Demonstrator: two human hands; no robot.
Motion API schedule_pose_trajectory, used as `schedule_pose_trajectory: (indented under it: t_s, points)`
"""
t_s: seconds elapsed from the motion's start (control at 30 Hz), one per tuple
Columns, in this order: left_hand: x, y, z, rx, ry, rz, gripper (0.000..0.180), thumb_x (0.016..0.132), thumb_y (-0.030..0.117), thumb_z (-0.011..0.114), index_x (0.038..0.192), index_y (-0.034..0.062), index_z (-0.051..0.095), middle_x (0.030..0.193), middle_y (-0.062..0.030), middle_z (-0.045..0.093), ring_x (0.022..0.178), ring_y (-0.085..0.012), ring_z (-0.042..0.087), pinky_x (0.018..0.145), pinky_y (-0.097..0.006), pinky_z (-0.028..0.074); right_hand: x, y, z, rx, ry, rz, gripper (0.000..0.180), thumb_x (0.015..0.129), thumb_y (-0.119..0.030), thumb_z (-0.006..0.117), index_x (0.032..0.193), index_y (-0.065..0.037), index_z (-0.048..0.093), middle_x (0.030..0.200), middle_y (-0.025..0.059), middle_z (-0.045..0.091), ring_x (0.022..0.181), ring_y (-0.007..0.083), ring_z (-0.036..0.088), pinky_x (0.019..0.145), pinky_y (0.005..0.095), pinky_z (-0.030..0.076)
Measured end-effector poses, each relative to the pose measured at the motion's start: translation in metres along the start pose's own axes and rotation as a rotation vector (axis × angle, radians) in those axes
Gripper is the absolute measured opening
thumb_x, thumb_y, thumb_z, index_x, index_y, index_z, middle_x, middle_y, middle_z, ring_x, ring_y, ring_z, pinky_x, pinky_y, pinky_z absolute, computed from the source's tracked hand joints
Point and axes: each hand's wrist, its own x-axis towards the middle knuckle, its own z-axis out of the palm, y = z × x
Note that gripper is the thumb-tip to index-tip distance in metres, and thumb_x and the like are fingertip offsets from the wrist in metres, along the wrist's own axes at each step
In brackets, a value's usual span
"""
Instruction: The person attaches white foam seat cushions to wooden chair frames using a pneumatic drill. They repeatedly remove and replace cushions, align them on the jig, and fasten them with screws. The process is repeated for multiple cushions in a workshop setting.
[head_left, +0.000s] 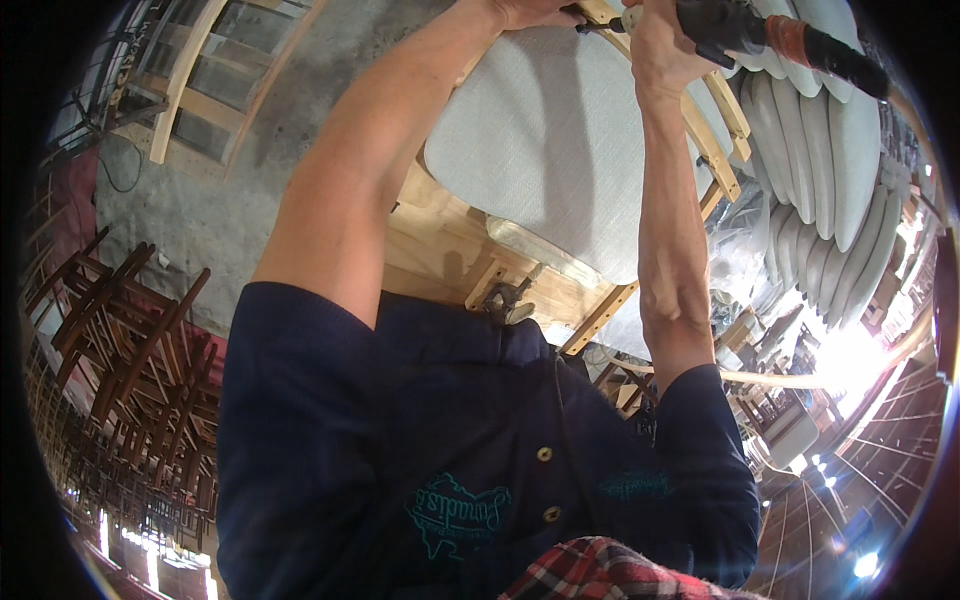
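A chair with a grey upholstered seat [560, 150] and a pale wooden frame [715, 150] lies tilted in front of me, on a wooden bench [440, 240]. My left hand [535, 12] rests at the top edge of the seat, on the frame; its fingers are partly cut off by the picture's edge. My right hand [660, 45] is closed around a black power tool [760, 30] with an orange band. The tool's tip [600, 24] points left at the frame, close to my left hand. My dark blue shirt [450, 440] fills the lower part of the view.
A stack of grey seat cushions [830, 130] stands at the right. Dark wooden chairs [120, 330] are piled at the left, and a pale wooden frame [200, 80] lies on the concrete floor at upper left. A metal clamp [505, 300] sits below the seat.
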Motion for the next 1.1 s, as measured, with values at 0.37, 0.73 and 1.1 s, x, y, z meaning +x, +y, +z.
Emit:
schedule_pose_trajectory:
  t_s: [0.37,0.73,1.1]
  points:
    - [0.001,0.002,-0.005,0.033,0.123,0.08,0.035,0.075,0.032,0.081,0.106,0.0171,0.073,0.106,-0.0029,0.07,0.104,-0.0239,0.063,0.094,-0.041,0.048,-0.039,-0.051,-0.121,-0.44,0.138,-0.152,0.02,0.081,0.001,0.063,0.068,-0.01,0.073,0.105,0.0049,0.06,0.094,0.0159,0.062,0.09,0.0324,0.045]
    - [0.027,0.049,-0.034,0.189,0.034,-0.063,0.039,0.066,0.039,0.088,0.093,0.0163,0.071,0.095,-0.0044,0.063,0.1,-0.0285,0.06,0.089,-0.045,0.045,-0.094,-0.016,-0.193,-0.105,0.484,0.091,0.016,0.083,0.005,0.061,0.08,-0.006,0.071,0.096,0.005,0.064,0.094,0.0148,0.065,0.09,0.03,0.047]
    - [0.029,0.05,-0.035,0.158,-0.046,-0.15,0.042,0.061,0.034,0.09,0.093,0.0151,0.071,0.096,-0.0057,0.062,0.1,-0.0299,0.059,0.089,-0.046,0.046,-0.052,0.0,-0.145,0.027,0.425,0.071,0.013,0.084,-0.004,0.062,0.073,-0.003,0.068,0.075,0.001,0.07,0.083,0.0122,0.064,0.087,0.0285,0.046]
